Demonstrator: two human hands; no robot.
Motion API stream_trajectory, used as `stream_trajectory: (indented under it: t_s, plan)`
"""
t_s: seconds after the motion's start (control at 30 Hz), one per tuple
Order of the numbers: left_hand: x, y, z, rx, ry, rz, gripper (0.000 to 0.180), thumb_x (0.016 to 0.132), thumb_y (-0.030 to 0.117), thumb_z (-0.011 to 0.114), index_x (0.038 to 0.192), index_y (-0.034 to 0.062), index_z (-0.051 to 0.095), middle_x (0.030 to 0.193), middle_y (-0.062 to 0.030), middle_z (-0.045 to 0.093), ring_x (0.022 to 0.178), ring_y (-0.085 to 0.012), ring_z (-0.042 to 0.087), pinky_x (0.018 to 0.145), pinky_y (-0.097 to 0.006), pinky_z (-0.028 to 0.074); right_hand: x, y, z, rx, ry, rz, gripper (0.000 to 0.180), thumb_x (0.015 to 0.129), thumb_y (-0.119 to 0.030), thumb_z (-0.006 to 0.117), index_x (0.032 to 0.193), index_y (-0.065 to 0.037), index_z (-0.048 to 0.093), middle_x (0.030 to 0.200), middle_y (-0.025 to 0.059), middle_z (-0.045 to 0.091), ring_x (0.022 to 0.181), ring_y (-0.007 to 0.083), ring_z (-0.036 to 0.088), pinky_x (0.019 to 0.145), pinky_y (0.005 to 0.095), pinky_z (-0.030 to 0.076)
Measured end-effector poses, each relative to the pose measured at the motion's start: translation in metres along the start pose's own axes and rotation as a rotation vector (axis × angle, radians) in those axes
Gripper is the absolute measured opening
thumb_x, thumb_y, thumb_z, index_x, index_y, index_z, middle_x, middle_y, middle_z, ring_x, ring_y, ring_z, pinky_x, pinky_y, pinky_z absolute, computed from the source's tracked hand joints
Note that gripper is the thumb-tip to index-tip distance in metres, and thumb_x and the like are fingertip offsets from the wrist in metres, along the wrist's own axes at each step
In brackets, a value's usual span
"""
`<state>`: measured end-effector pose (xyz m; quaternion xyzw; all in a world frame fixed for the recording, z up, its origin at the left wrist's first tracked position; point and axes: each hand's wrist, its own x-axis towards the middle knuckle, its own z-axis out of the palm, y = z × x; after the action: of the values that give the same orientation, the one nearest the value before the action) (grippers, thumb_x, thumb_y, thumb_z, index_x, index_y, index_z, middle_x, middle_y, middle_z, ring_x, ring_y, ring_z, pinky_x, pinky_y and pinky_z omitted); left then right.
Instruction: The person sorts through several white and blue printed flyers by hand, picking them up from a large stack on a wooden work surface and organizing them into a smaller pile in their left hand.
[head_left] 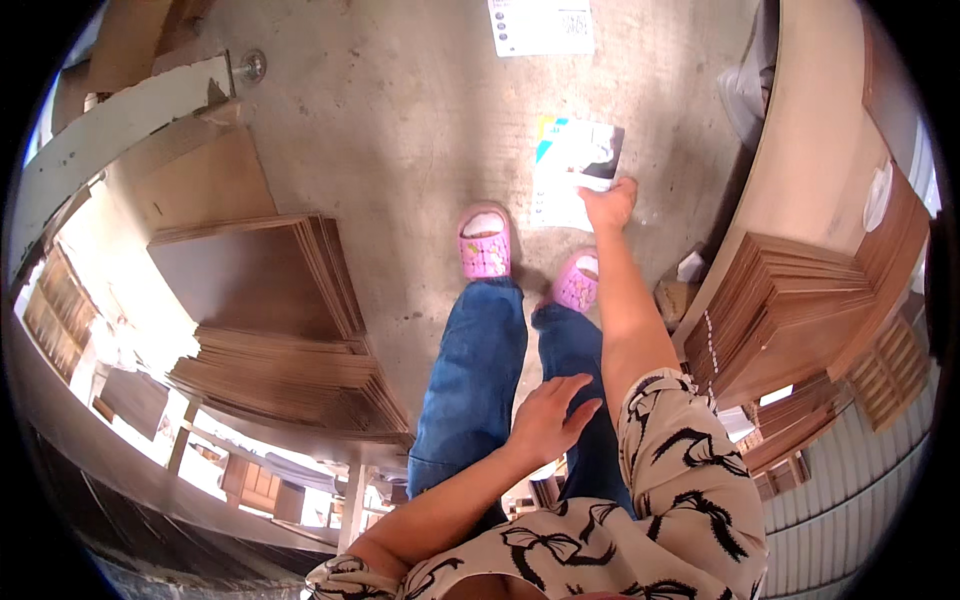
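My right hand [612, 205] reaches forward past my right foot, its thumb and fingers closed on the edge of a printed leaflet [585, 150]. The leaflet is glossy, with blue, yellow, white and dark patches. A paler printed sheet [558, 205] shows just below it; I cannot tell whether it is held too or lies on the floor. My left hand [550, 420] hovers over my right thigh, fingers apart and holding nothing. Farther ahead, another white printed sheet [543, 28] lies on the concrete floor.
Stacks of brown boards [260, 280] stand at the left, and more brown boards [775, 310] at the right. A pale curved panel edge [800, 130] runs along the right side. A small cardboard box [676, 298] sits near my right foot. A whitish beam [120, 125] crosses the far left.
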<state>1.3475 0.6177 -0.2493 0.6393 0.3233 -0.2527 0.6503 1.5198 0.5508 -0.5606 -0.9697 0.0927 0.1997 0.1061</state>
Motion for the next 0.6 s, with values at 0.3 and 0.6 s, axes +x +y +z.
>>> stream_trajectory:
  t_s: [0.3,0.6]
  plan:
    - [0.009,0.002,-0.006,-0.039,0.073,-0.007,0.034,0.087,0.025,0.064,0.113,0.0043,0.057,0.102,-0.0174,0.063,0.082,-0.0310,0.062,0.065,-0.037,0.050,0.012,-0.080,-0.033,0.191,-0.053,-0.679,0.035,0.060,-0.019,0.084,0.082,-0.004,0.060,0.089,0.0124,0.059,0.092,0.0322,0.054,0.082,0.0427,0.043]
    - [0.011,0.011,-0.017,-0.170,0.084,0.017,0.033,0.086,0.025,0.064,0.110,0.0039,0.057,0.100,-0.0154,0.062,0.090,-0.0340,0.060,0.075,-0.040,0.049,0.135,-0.242,-0.008,-0.005,0.195,-0.384,0.080,0.055,-0.036,0.087,0.110,0.005,0.047,0.114,0.0261,0.051,0.111,0.0337,0.048,0.090,0.0392,0.045]
